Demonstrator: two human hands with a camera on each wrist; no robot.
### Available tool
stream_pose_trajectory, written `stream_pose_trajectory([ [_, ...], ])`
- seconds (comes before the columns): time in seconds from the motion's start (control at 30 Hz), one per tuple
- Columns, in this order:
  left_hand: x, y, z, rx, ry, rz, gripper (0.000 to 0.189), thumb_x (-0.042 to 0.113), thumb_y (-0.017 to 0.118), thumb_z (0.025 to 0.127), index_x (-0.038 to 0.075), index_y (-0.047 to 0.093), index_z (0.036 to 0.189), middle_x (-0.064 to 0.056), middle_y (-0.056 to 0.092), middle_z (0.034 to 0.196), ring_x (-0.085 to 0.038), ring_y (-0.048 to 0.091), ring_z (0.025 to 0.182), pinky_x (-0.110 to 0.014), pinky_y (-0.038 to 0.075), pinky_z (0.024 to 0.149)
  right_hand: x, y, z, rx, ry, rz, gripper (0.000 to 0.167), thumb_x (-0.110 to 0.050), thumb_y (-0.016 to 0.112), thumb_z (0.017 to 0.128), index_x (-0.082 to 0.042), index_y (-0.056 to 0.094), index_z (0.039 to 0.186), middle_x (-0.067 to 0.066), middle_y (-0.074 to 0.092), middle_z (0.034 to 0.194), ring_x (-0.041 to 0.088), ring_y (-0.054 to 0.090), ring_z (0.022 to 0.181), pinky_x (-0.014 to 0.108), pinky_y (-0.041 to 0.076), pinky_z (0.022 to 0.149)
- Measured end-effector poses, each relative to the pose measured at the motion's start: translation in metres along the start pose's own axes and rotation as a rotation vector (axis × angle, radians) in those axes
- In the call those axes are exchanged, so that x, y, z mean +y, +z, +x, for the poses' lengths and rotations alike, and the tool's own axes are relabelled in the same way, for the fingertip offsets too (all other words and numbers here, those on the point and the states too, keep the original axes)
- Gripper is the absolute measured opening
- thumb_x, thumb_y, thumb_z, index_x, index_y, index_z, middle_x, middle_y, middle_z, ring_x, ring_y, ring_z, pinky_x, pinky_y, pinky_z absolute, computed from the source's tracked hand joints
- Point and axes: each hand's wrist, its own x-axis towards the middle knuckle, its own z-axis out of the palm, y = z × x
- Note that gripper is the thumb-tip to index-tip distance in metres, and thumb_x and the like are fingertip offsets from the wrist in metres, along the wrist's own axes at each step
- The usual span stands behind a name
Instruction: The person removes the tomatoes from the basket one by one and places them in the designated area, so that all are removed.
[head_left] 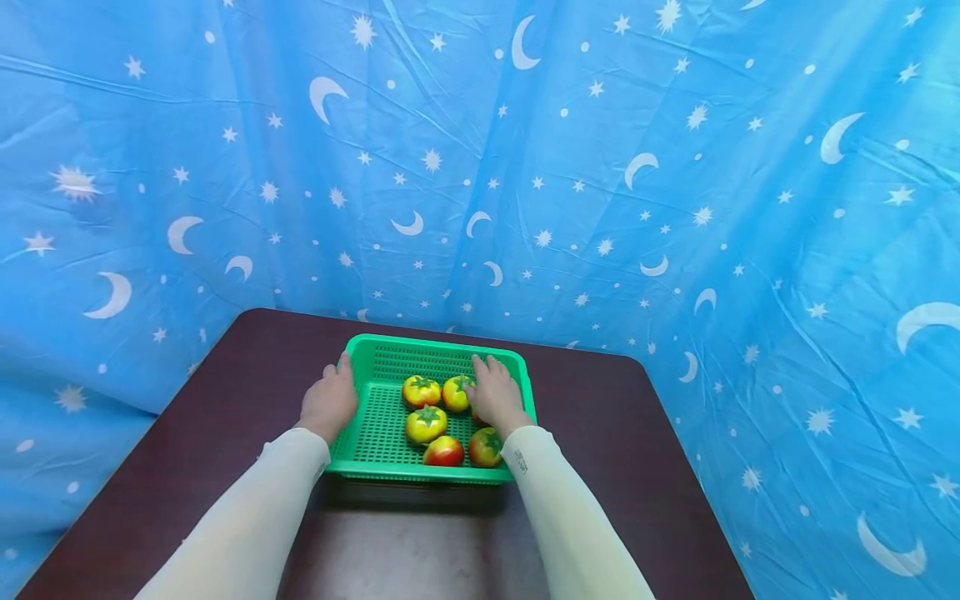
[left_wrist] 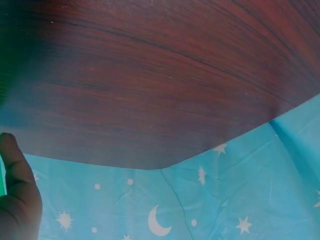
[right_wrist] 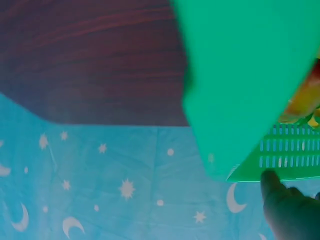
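A green plastic basket with slotted walls sits at the middle of the table. Several yellow-and-red tomatoes with green star-shaped tops lie in its middle and right side. My left hand is against the basket's left rim; a finger stretches upward in the left wrist view. Over the right part of the basket is my right hand, its fingers spread beside a tomato and partly covering others. In the right wrist view, the basket wall looms close, with a finger at lower right.
The dark brown wooden table extends around the basket on all sides. Blue curtains with white moons and stars hang behind the table and along both sides.
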Motion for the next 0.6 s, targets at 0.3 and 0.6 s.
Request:
stream_pose_trajectory([
  [0.3,0.003,-0.001,-0.004,-0.002,-0.03,-0.011,0.058,0.001,0.032,0.106,-0.006,0.009,0.158,-0.038,0.041,0.139,-0.045,0.063,0.099,-0.056,0.054,0.084,0.0,0.012,-0.006,-0.093,-0.006,-0.005,0.053,-0.03,0.057,0.102,-0.018,0.045,0.152,0.015,0.033,0.162,0.038,0.036,0.147,0.057,0.039,0.115],
  [0.6,0.004,-0.001,-0.004,0.022,-0.025,0.025,0.057,0.002,0.031,0.106,-0.006,0.011,0.158,-0.038,0.045,0.134,-0.044,0.063,0.096,-0.056,0.055,0.081,0.011,0.026,-0.012,-0.14,0.015,-0.011,0.054,-0.026,0.062,0.099,-0.013,0.048,0.15,0.017,0.041,0.157,0.036,0.041,0.143,0.054,0.04,0.114],
])
